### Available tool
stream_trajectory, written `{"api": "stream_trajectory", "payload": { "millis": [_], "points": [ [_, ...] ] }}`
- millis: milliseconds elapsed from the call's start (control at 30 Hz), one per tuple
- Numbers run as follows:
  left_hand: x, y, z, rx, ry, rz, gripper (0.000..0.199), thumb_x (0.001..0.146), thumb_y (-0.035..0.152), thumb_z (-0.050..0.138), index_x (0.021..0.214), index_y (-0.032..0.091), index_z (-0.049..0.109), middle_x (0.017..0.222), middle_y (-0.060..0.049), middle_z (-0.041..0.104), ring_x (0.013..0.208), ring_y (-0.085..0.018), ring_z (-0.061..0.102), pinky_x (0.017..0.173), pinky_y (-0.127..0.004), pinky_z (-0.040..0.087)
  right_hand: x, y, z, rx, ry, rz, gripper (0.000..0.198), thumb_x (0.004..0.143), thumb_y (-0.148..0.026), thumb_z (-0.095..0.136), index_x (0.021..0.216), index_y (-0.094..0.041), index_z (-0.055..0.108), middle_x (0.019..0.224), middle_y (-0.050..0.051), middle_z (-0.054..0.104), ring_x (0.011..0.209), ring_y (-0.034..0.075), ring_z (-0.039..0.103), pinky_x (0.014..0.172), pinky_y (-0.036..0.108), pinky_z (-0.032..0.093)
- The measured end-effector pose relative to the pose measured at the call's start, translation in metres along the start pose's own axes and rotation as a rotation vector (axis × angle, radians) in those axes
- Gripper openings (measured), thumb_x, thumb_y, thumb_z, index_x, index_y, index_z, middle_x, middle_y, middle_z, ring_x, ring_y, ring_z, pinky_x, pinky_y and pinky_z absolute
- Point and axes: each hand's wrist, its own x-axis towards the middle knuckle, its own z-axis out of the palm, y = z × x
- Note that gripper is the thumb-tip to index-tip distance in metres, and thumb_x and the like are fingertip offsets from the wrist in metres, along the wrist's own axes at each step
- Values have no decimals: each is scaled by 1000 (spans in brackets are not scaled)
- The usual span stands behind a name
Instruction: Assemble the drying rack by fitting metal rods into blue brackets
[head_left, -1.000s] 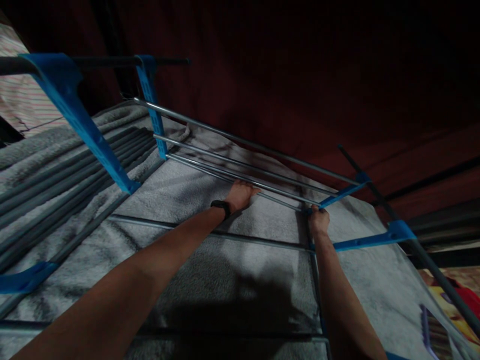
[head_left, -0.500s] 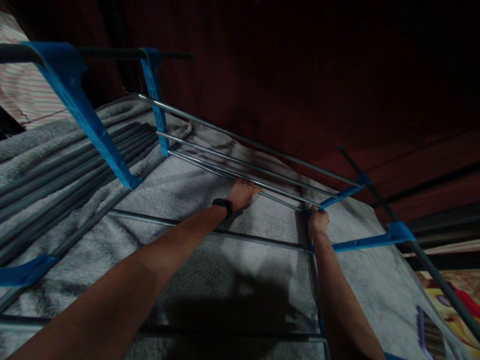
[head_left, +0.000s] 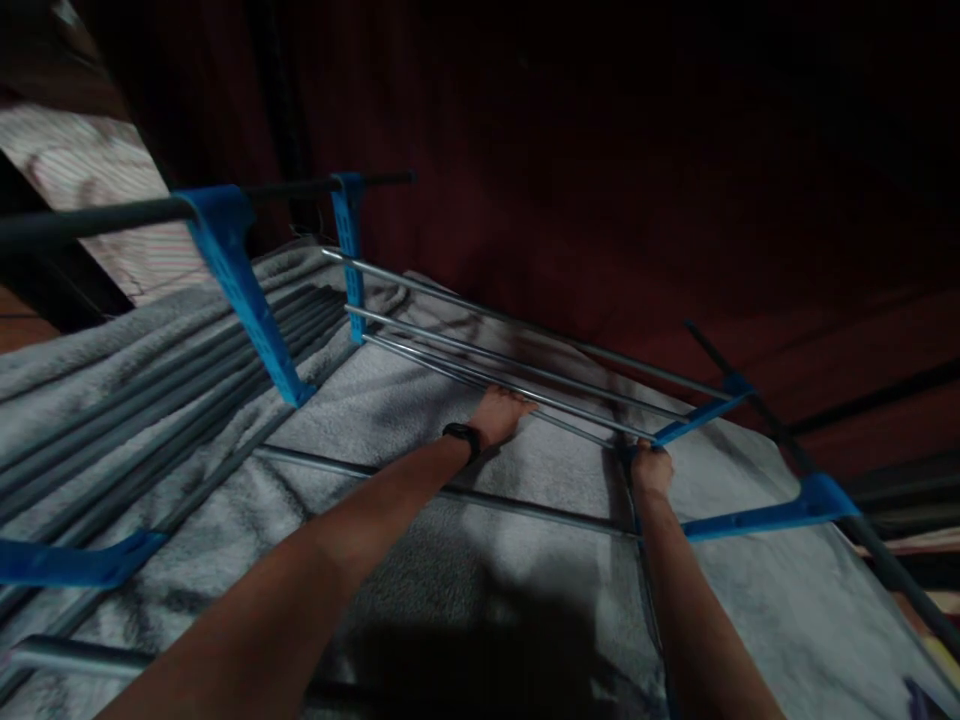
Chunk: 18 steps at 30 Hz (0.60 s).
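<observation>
A rack frame of grey metal tubes and blue plastic brackets lies on a grey fleece blanket. My left hand, with a black band at its wrist, is closed around a thin metal tube on the frame's far side. My right hand is closed at the far right corner, on the foot of a blue bracket where the tubes meet; its fingers are partly hidden. Nearer me, a cross tube passes below both hands. Two upright blue brackets stand at the left, carrying a dark tube.
Several loose grey tubes lie side by side on the blanket at the left. A dark red cloth hangs behind the frame. Another blue bracket juts out at the right, joined to a slanting dark tube.
The view has shifted, so the frame and both hands appear slightly lower and farther right. Both hands keep about the same places on the frame.
</observation>
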Motion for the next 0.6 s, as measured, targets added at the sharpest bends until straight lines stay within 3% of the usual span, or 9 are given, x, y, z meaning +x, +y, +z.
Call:
{"api": "stream_trajectory", "payload": {
  "millis": [233,333,400,467,533,600],
  "points": [
    [-10,-4,-7,-103,52,92,53,87,3,48,136,18,60,128,-12,68,118,-22,61,106,-37,42,-1,0,-2,-113,-87,-3,48,98,-33,39,121,-1,66,117,29,68,118,37,64,92,38,51],
    [-30,-2,-14,-171,97,153,49,88,4,47,131,21,64,133,-8,66,123,-19,58,108,-33,42,-3,-3,-3,-129,-90,-34,48,99,-32,37,120,0,66,117,29,68,116,37,65,92,39,52],
    [-52,-6,-24,-215,144,124,42,89,7,47,122,23,69,126,-6,69,119,-19,60,106,-33,45,-4,-4,-4,-128,-89,-30,48,99,-33,37,119,1,66,117,30,68,115,37,66,92,40,52],
    [-77,-19,-39,-241,277,-63,34,89,9,46,106,23,73,109,-6,72,108,-20,63,101,-34,48,-5,-5,-4,-117,-99,7,48,99,-34,38,120,0,66,117,30,68,116,36,65,93,40,52],
    [-99,-42,-59,-249,536,-396,30,89,9,43,95,19,71,99,-9,70,103,-22,62,99,-37,48,-5,-6,-3,-97,-112,27,48,99,-35,39,120,0,66,115,29,68,117,36,65,94,39,52],
    [-111,-69,-82,-258,816,-745,31,89,8,39,101,15,66,107,-12,67,110,-24,59,101,-39,46,-5,-6,-3,-73,-123,17,50,99,-35,38,120,1,65,114,30,69,119,37,64,95,39,51]
  ]
}}
